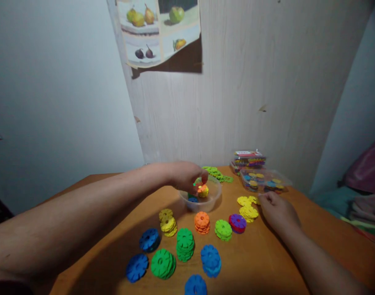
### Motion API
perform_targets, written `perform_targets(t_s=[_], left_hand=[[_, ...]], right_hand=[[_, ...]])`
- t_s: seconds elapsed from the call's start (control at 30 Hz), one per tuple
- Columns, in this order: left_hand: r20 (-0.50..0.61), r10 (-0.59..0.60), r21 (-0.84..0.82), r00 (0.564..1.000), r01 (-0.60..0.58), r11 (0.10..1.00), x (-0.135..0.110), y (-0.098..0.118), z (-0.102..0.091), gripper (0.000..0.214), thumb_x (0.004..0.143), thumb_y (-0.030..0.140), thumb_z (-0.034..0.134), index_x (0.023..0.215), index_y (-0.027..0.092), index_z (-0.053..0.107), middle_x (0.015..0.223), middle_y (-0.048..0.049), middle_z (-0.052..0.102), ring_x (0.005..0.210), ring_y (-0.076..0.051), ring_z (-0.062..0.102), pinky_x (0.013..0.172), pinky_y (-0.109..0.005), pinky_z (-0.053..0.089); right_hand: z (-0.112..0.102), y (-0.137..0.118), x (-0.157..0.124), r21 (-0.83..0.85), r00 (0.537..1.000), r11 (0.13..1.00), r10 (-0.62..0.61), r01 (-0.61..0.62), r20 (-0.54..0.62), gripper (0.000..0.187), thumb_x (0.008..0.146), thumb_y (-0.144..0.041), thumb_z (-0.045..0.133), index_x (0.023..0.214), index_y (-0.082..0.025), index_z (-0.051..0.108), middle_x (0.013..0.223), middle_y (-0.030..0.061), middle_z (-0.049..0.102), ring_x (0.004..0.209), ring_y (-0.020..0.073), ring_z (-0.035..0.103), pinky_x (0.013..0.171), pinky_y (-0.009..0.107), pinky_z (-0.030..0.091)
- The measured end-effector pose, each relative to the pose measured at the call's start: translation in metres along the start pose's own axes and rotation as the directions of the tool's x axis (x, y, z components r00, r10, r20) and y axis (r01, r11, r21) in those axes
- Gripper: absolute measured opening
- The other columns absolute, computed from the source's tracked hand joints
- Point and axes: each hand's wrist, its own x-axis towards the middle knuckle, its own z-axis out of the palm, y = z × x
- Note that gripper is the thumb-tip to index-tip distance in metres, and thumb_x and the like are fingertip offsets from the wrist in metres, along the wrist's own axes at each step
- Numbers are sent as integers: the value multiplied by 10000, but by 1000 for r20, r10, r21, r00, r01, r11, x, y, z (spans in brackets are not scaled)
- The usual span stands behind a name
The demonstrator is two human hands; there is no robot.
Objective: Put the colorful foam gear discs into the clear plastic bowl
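Observation:
My left hand (pixel 189 177) reaches into a clear plastic bowl (pixel 216 198), its fingers closed around an orange notched disc (pixel 201 188). Yellow and blue discs lie below it in the bowl. On the right, my right hand (pixel 278 211) rests closed, its fingertips on the edge of a yellow notched disc (pixel 254 199). More yellow discs (pixel 248 213) lie against that one. In front of the bowl are stacks of orange discs (pixel 202 222), light green discs (pixel 223 230), purple and red discs (pixel 237 223), and green discs (pixel 185 244).
Nearer me lie blue discs (pixel 210 260), and yellow discs (pixel 168 223) stand left of the bowl. Behind the bowl is a light green linked piece (pixel 216 173). An open clear box (pixel 285 182) of discs and a packed box (pixel 249 160) stand at the back right, near the wall.

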Motion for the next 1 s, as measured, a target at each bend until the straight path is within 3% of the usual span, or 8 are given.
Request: perform_targets(t_s=[0.33,0.57,0.8,1.0], left_hand=[[134,80,7,988,-81,997,50,-6,37,413,771,401,712,1161,270,674,1019,-53,739,819,-217,652,681,-300,465],[164,68,28,984,-73,997,65,-5,50,550,757,409,732,1282,295,617,1097,-67,738,895,-249,680,707,-315,484],[118,47,14,992,-49,999,44,-6,26,539,772,411,728,1286,302,611,1057,-61,739,868,-241,671,689,-308,472],[34,159,-67,987,-156,985,4,10,4,393,860,363,658,1238,256,631,931,-32,742,759,-175,640,656,-272,429]], right_hand=[[0,2,-3,30,997,998,50,-51,57,384,905,-546,405,856,-260,656,784,42,716,752,227,652,622,286,388],[-1,1,-4,41,997,997,59,-61,55,401,906,-558,395,854,-262,660,793,45,724,764,234,665,627,290,397],[-3,-1,-7,46,997,997,57,-59,47,408,908,-558,388,835,-255,651,754,40,711,736,230,658,611,290,389],[-4,1,-4,16,998,998,56,-56,35,414,896,-563,410,870,-249,679,785,54,725,738,238,655,614,297,391]])
